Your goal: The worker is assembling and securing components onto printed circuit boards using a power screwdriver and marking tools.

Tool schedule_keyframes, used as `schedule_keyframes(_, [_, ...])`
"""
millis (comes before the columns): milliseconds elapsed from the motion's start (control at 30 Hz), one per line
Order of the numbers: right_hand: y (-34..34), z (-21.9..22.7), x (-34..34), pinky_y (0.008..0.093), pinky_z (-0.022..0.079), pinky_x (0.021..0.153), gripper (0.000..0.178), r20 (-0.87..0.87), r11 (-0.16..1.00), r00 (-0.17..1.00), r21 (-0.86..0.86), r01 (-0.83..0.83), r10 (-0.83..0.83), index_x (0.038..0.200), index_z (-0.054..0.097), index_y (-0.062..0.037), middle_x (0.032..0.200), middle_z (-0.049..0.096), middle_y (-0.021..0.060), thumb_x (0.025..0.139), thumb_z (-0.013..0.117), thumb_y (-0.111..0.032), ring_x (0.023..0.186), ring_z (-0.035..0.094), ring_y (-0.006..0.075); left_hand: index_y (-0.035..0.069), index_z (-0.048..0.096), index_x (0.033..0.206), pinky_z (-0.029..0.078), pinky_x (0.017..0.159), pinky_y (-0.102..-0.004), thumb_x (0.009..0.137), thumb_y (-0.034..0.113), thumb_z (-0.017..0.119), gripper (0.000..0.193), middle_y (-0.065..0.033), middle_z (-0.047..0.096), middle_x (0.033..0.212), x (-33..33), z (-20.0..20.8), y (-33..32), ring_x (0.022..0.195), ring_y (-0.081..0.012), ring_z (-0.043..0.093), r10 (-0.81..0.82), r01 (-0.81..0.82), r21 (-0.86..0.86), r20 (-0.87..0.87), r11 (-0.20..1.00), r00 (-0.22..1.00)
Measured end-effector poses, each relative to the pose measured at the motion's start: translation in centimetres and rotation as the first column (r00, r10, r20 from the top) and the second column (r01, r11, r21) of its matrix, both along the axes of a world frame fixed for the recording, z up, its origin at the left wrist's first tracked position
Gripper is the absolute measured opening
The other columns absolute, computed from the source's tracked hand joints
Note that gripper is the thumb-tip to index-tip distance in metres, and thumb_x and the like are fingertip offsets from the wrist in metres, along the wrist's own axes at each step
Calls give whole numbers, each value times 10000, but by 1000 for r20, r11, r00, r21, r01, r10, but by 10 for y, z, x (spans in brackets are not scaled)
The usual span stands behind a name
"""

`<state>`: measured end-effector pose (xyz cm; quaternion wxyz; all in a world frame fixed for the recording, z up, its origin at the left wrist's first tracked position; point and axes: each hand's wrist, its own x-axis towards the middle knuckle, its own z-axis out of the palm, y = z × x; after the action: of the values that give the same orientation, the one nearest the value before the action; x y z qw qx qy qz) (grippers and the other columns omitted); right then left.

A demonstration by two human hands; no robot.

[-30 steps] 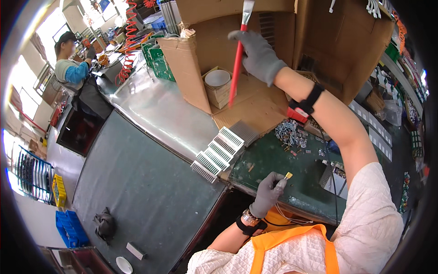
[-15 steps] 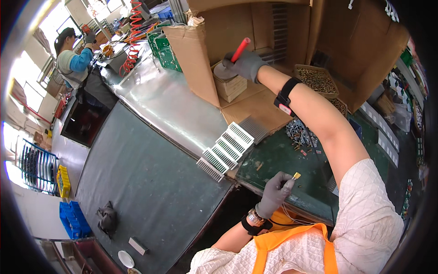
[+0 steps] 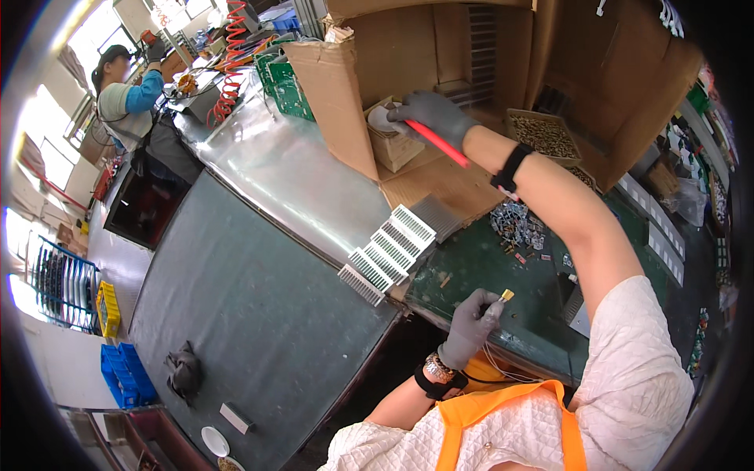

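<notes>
My gloved left hand is closed over the near edge of the green work surface. Between thumb and fingertips it pinches a small brass-coloured metal piece. My gloved right hand reaches into the large cardboard box and grips a red stick, which slants down toward my forearm. Its fingertips are at a round white dish or lid on top of a small cardboard box; whether they hold it I cannot tell. White slotted heat sinks lie in a row between my hands.
A tray of small brass parts stands right of my right hand, above a pile of small metal parts. A green circuit board leans beside the big box. Across the bench, a person works near a red coiled hose.
The red stick has swung from pointing up to slanting down to the right. My right hand has turned, its fingers now at the white round piece. My left hand has barely moved.
</notes>
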<state>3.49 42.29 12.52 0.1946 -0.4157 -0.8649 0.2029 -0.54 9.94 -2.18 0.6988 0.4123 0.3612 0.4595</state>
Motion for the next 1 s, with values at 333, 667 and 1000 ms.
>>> schedule_keyframes(333, [-150, 70, 99, 349, 508, 719, 191, 186, 822, 952, 483, -303, 242, 980, 646, -92, 825, 612, 76, 840, 694, -213, 798, 624, 235, 36, 545, 930, 447, 544, -245, 945, 192, 602, 167, -8, 523, 694, -17, 49, 16, 566, -76, 494, 166, -167, 5, 91, 986, 982])
schedule_keyframes(667, [-248, 119, 121, 216, 442, 556, 229, -315, 873, 892, -463, 154, -325, 849, 656, -47, 761, 634, 10, 903, 548, -241, 626, 571, 66, 34, 536, 962, 467, 554, -247, 934, 153, 591, 134, -1, 491, 661, -15, 91, 27, 547, -78, 450, 173, -178, 9, 201, 984, 964])
schedule_keyframes(1000, [-246, 102, 113, 231, 449, 497, 396, -300, 902, 929, -425, 72, -215, 727, 634, -38, 604, 573, 10, 869, 661, -406, 541, 550, 69, 24, 521, 955, 453, 539, -234, 936, 138, 577, 129, 3, 482, 657, -14, 99, 12, 538, -67, 443, 189, -200, 55, 164, 978, 968])
